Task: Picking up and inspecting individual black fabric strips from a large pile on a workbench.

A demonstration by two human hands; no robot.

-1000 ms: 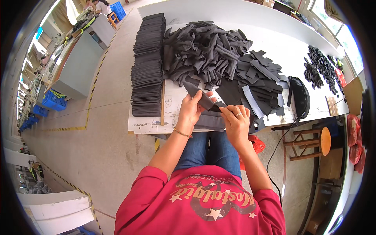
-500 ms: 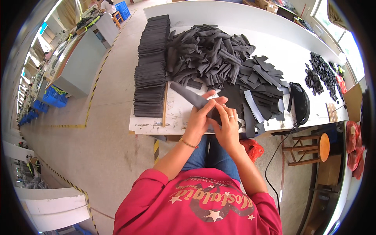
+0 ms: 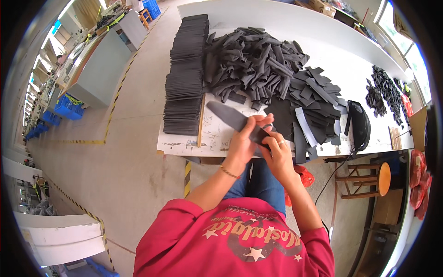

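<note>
A dark grey strip of fabric (image 3: 227, 114) with a rounded end is held over the table's front edge, slanting from upper left to lower right. My left hand (image 3: 243, 142) is closed around its middle, thumb on top. My right hand (image 3: 280, 156) pinches the lower right end between thumb and fingers. Beyond the hands lies a loose heap of similar dark strips (image 3: 254, 64). A long, tightly packed row of strips (image 3: 184, 78) stands at the left, beside a thin wooden stick (image 3: 201, 121). Flatter black pieces (image 3: 311, 99) are spread at the right.
The white table (image 3: 226, 143) has a raised back panel (image 3: 277, 15). On its right are a black rounded object (image 3: 358, 124) with a cable and a pile of small dark pieces (image 3: 380, 90). A wooden stool (image 3: 384, 179) and a red plastic bag (image 3: 304, 177) are below.
The strip's lower right end has come into view between my hands, and my right hand now pinches it lower down. The whole view has shifted slightly.
</note>
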